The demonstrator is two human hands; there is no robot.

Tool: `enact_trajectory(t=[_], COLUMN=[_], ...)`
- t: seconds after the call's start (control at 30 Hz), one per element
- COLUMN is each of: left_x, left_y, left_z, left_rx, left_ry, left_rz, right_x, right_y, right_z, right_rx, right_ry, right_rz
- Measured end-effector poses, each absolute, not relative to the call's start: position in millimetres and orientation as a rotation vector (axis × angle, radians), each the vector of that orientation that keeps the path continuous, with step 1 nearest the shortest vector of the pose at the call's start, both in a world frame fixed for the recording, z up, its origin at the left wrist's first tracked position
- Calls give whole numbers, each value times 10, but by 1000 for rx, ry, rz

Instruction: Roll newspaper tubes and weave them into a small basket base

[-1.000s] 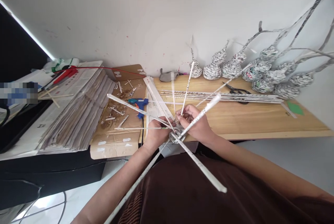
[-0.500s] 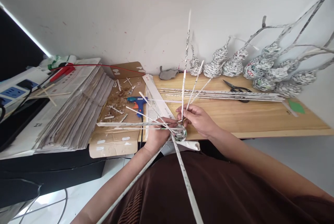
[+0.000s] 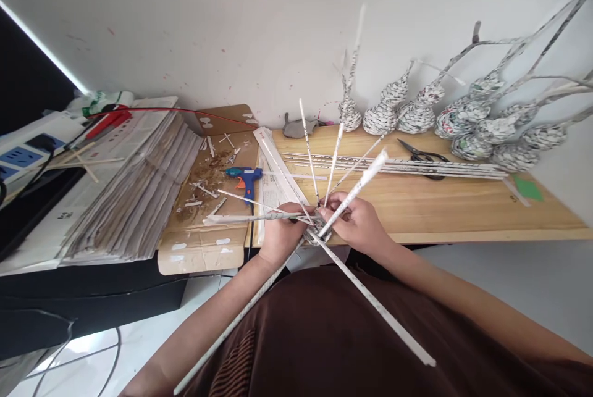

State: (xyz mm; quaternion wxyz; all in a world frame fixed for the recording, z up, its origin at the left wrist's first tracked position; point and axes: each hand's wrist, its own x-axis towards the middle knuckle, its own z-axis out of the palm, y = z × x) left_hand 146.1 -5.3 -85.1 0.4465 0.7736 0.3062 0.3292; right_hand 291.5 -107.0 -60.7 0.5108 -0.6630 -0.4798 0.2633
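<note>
Between my hands, at the table's front edge, sits a small round weaving of rolled newspaper [image 3: 319,235], with several long paper tubes fanning out from it. My left hand [image 3: 285,230] is closed on its left side, fingers curled around the tube bases. My right hand [image 3: 356,221] pinches at the tubes on the upper right, thumb and fingertips close to the centre. One thick white tube [image 3: 359,187] slants up in front of my right hand. Another tube [image 3: 377,304] runs down to the right over the brown shirt. Part of the woven body is hidden by fingers and tubes.
A blue glue gun [image 3: 250,181] lies on stained cardboard [image 3: 199,258] with paper scraps. Stacked newspapers [image 3: 134,199] and a power strip [image 3: 28,144] are at left. Loose paper tubes [image 3: 454,168], black scissors [image 3: 421,153] and woven paper gourds [image 3: 421,113] line the wooden tabletop [image 3: 463,212].
The woven piece has turned between my hands, and its tubes have shifted: one now slants up across my right hand, another points lower right. Both hands stay closed near the centre.
</note>
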Motion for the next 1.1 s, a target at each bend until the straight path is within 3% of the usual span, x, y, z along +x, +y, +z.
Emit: enact_trajectory(t=[0.67,0.97,1.1], left_x=[1520,1500,1500], left_y=[-76,-47,-43], left_z=[-852,-769,-725], left_rx=[1606,1490,1431], left_ry=[823,833,785], left_rz=[798,835,797], right_x=[2865,2775,2770], right_y=[-1076,-1150,-1160], right_z=[-809,-675,-740], right_rx=[-1394,-1281,-1301], right_ry=[-889,-762,-751], right_rz=[647,1137,1180])
